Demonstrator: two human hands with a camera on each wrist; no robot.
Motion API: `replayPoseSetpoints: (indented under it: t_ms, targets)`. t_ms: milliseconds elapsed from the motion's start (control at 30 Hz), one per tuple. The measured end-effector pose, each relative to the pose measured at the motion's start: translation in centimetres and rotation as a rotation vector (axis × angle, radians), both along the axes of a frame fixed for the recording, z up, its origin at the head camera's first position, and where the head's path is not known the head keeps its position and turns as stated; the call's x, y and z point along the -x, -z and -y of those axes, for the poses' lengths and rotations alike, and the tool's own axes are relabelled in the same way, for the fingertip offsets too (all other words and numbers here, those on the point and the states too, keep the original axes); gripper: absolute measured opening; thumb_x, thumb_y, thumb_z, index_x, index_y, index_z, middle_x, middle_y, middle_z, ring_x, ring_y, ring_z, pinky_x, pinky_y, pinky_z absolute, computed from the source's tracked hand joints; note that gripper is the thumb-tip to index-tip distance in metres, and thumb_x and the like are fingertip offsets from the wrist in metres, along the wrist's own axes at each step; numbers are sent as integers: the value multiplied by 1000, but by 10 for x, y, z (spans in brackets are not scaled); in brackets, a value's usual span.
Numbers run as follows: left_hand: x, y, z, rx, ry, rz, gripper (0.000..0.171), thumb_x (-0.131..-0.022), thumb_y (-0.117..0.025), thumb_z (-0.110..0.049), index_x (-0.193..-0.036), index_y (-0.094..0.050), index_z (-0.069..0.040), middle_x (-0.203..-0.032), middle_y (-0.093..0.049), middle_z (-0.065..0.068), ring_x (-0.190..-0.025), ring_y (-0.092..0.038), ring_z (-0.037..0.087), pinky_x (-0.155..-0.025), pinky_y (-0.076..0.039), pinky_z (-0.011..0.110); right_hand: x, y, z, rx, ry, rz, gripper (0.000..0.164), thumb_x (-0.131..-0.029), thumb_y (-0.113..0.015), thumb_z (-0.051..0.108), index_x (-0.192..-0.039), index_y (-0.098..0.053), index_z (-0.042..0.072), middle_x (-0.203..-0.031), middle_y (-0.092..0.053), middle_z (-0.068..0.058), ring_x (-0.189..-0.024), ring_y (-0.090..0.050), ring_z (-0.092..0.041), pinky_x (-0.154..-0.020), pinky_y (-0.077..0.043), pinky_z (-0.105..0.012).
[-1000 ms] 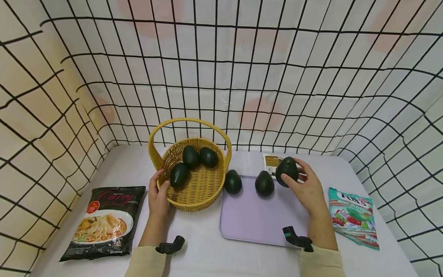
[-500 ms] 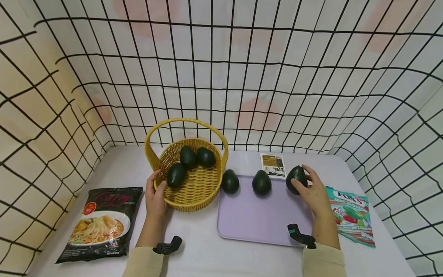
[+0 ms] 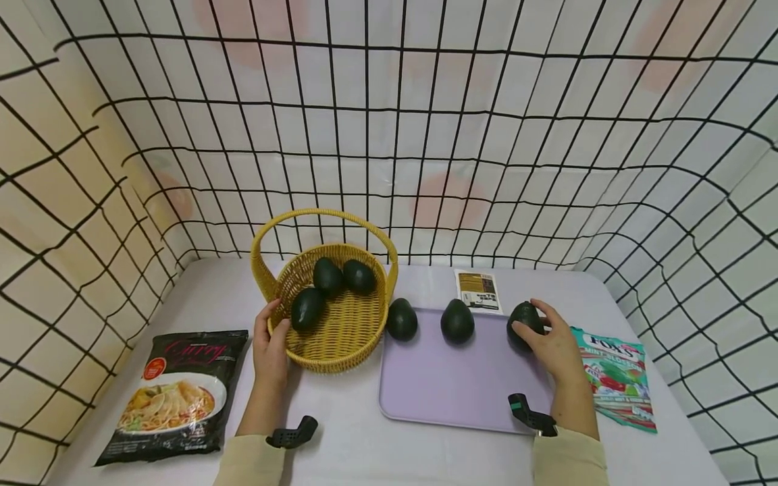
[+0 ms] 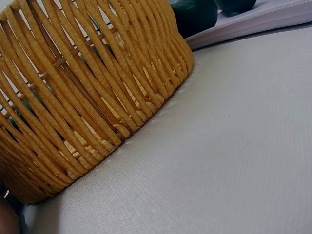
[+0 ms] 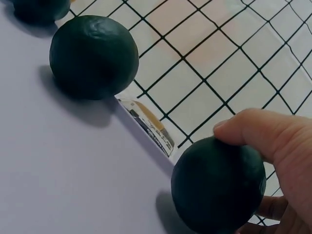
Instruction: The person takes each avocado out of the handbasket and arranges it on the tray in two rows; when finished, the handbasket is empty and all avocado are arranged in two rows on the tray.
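Curling round a dark green, pebbly-skinned avocado, the right hand holds the grip with thumb and fingers wrapped over the fruit, which sits on the far right part of the flat lilac plastic tray; the wrist view shows it resting on the tray surface. The left hand rests its relaxed, spread fingers on the near rim of the round yellow wicker basket with a hoop handle, steadying it.

Judging by how things lie, three avocados are lined along the tray's far edge, the second avocado in the middle and the third avocado at the left corner beside the basket, while three more remain in the basket.

Open room: most of the tray's near half is bare. A small brown-labelled sachet lies just behind the tray, a teal mint candy packet just beside the right hand, and a black curry noodle packet on the desk's left. Checked cloth walls close in the desk on three sides.
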State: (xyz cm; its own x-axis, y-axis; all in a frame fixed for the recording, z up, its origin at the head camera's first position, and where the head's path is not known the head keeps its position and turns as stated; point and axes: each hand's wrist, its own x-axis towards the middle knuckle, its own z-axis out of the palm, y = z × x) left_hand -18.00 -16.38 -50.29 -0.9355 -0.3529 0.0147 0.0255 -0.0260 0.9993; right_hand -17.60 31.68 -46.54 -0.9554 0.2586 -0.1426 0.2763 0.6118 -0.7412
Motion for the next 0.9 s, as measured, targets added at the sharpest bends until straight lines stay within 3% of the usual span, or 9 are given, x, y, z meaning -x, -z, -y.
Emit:
replayPoseSetpoints:
  t_ms: [200, 433, 633, 900]
  targets:
    - [0, 0, 1, -1, -9, -5, 47, -105, -46, -15, -152, -42, -17, -167, -30, 2, -157, -24, 23, -128, -22, 49, 1, 2, -1, -31, -22, 22, 83, -95, -66, 49, -162, -27, 19, -152, -40, -34, -131, -46, -50, -99, -47, -61]
    - [0, 1, 1, 1, -14, -4, 47, -105, -46, -14, -152, -42, -16, -167, -29, 2, -157, -24, 24, -128, -22, 49, 6, 9, 2, -38, 8, -41, 77, -95, -65, 47, -160, -33, 19, -155, -37, -31, -134, -45, -50, -107, -42, -65]
    - [0, 0, 0, 11, -8, 2, 47, -105, -46, -14, -152, -41, -15, -167, -29, 3, -158, -24, 24, -128, -22, 49, 5, 12, 3, -44, 31, -33, 75, -95, -65, 49, -159, -36, 21, -158, -35, -28, -137, -42, -49, -109, -39, -67]
    - [-1, 1, 0, 4, -8, -5, 47, -105, -46, -13, -152, -40, -14, -167, -29, 3, -157, -24, 24, -128, -22, 50, 2, 10, 4, -40, -4, -31, 73, -95, -67, 44, -157, -38, 19, -157, -37, -28, -136, -42, -49, -109, -38, -68]
